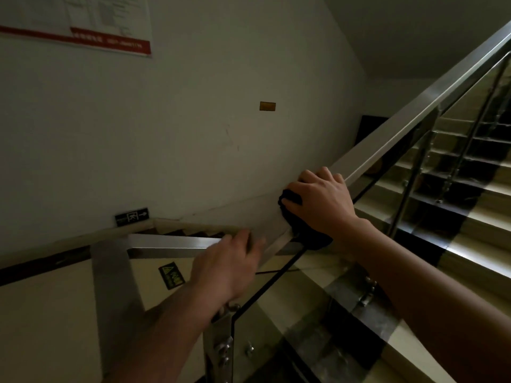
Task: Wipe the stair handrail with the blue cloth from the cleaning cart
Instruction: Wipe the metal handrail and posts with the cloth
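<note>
Dim stairwell, and the right hand (322, 201) is pressed down on a dark bunched cloth (297, 222), fingers spread flat over it and curled round its upper edge, pinning it onto the flat-topped brushed stainless-steel stair handrail (401, 125). The cloth reads nearly black in this light, so its blue is hard to confirm; it sits right at the bend where the rail turns from the level landing section to climb up to the right, and its lower end drapes off the near side of the rail. The left hand (229, 265) is lower and to the left, palm down, fingers loosely extended with the tips at the level section of the rail; it is motion-blurred, holds nothing, and whether it truly touches the metal I cannot tell. Beneath the rail, a clear glass balustrade panel (290, 313) with a dark edge runs down, fixed by steel clamps to an upright metal post (412, 181). Beige tiled stair steps (456, 217) with dark risers rise on the right. On the grey wall behind, a small brass-coloured plate (267, 106), a white notice with a red band (80, 26) at top left, and a dark exit sign with a running figure and arrow (132, 216) low down near the landing.
</note>
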